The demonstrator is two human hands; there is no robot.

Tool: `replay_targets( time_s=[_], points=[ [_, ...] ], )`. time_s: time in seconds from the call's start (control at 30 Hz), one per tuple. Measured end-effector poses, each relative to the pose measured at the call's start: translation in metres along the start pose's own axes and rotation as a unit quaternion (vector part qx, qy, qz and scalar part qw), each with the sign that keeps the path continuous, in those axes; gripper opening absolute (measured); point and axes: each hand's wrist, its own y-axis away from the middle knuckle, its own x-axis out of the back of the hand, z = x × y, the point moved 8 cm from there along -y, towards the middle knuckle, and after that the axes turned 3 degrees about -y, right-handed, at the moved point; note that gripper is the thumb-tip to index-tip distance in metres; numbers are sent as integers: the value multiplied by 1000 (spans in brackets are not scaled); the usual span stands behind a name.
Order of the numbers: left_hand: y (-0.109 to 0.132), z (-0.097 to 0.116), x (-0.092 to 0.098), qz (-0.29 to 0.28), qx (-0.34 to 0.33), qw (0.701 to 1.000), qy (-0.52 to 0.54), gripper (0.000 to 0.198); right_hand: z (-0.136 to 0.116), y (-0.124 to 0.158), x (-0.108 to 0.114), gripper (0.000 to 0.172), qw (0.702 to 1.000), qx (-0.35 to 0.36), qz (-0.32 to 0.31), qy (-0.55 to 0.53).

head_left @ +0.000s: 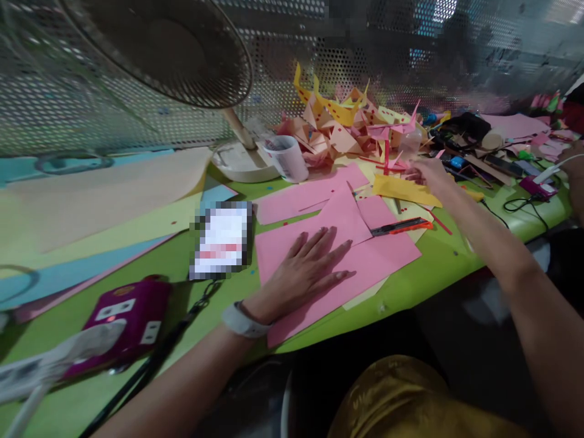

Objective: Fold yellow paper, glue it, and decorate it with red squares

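My left hand [314,267] lies flat with fingers spread on a pink paper sheet [383,258], near the front of the green table. A folded pink flap stands up a little beyond its fingertips. An orange utility knife [404,226] with its dark blade out rests on the pink paper, to the right of my left hand. Farther back on the right, my right hand [422,172] reaches over a yellow paper strip [404,188], close to the paper scraps. Its fingers are curled; what they hold, if anything, is hidden.
A pixelated phone [222,240] and a purple socket block [132,322] lie to the left. Behind them are large coloured sheets [114,201], a fan [246,164] and a white cup [287,159]. A scrap heap [337,134] stands at the back; more clutter lies right.
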Motion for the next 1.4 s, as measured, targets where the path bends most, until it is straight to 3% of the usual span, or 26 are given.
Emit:
replay_targets(
  time_s=[0.07, 0.17, 0.23, 0.3, 0.37, 0.53, 0.63, 0.8, 1.0, 1.4],
  points=[
    [0, 0, 0, -4, 2, 1000, 5, 66, -8, 31, -11, 21, 984, 98, -92, 118],
    [0, 0, 0, -11, 3, 1000, 6, 66, -4, 88, -29, 30, 889, 233, -207, 336],
    [-1, -1, -1, -15, 6, 1000, 4, 66, 4, 113, -38, 34, 824, 284, -250, 421],
    [-1, -2, -1, -15, 8, 1000, 4, 65, 12, 120, -44, 30, 798, 293, -270, 451],
    [0, -2, -1, -12, 9, 1000, 6, 64, 15, 114, -47, 24, 797, 278, -284, 455],
    [0, -2, -1, -9, 6, 1000, 7, 64, 13, 104, -49, 29, 798, 254, -309, 452],
    [-1, -1, 0, -12, 5, 1000, 2, 65, 10, 112, -49, 35, 792, 284, -321, 436],
    [-1, -1, 0, -13, 6, 1000, -1, 66, 18, 118, -49, 28, 773, 342, -336, 415],
    [0, -3, -3, -20, 8, 1000, -2, 66, 25, 117, -48, 30, 786, 371, -330, 368],
    [-2, 1, 2, -23, 8, 1000, -4, 66, 31, 117, -34, 33, 799, 358, -341, 341]
  ],
)
